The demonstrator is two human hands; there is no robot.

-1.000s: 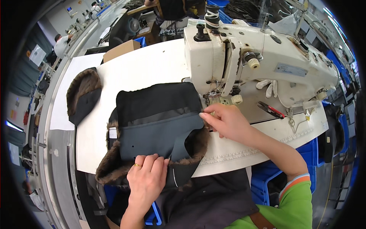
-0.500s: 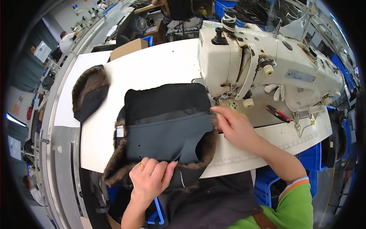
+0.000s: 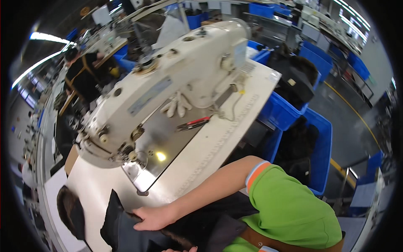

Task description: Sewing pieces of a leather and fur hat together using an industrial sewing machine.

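Note:
A black fabric piece with brown fur lining [image 3: 130,233] lies at the near edge of the sewing table, its lower part cut off by the picture's rim. My right hand [image 3: 154,217] is closed on its furry right edge, thumb on top. Of my left hand [image 3: 181,250] only thumb and fingertips show at the bottom rim, pinched on the near side of the same piece. A second fur-lined black piece [image 3: 71,212] rests to the left. Beyond my right hand stands a white sewing machine [image 3: 168,80], apart from the fabric.
Red-handled snips [image 3: 193,123] and a white glove [image 3: 176,105] lie by the machine. Blue bins [image 3: 321,153] with dark furry pieces stand to the right, below the table edge [image 3: 235,143]. A person [image 3: 82,77] in dark clothes is far left.
The view has swung to the right, bringing the bins and floor into sight. The fabric piece now sits away from the machine's needle area, with both hands still on it.

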